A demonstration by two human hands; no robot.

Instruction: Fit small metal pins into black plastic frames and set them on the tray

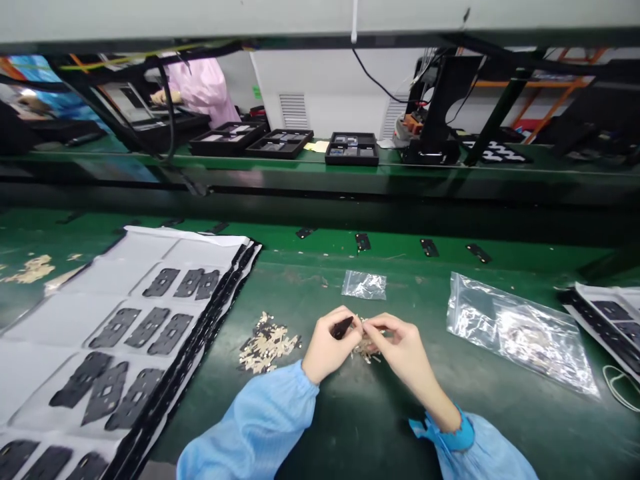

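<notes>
My left hand (331,343), in a light blue sleeve, is closed round a dark piece (342,327) near the centre of the green bench. Its fingertips meet those of my right hand (397,343), which are pinched together; whatever they hold is too small to make out. Under and behind the fingers lies a small heap of pale parts (369,352), partly hidden. A larger heap of pale and dark small parts (267,343) sits to the left of my left hand. Beyond my hands is a small clear zip bag (364,285).
White trays (120,360) of black plates are stacked at left. At right lie a large clear bag (520,333) and another tray stack (613,320). Several black plates (363,241) line the far strip. Black boxes (351,149) and a person in pink (205,87) are beyond.
</notes>
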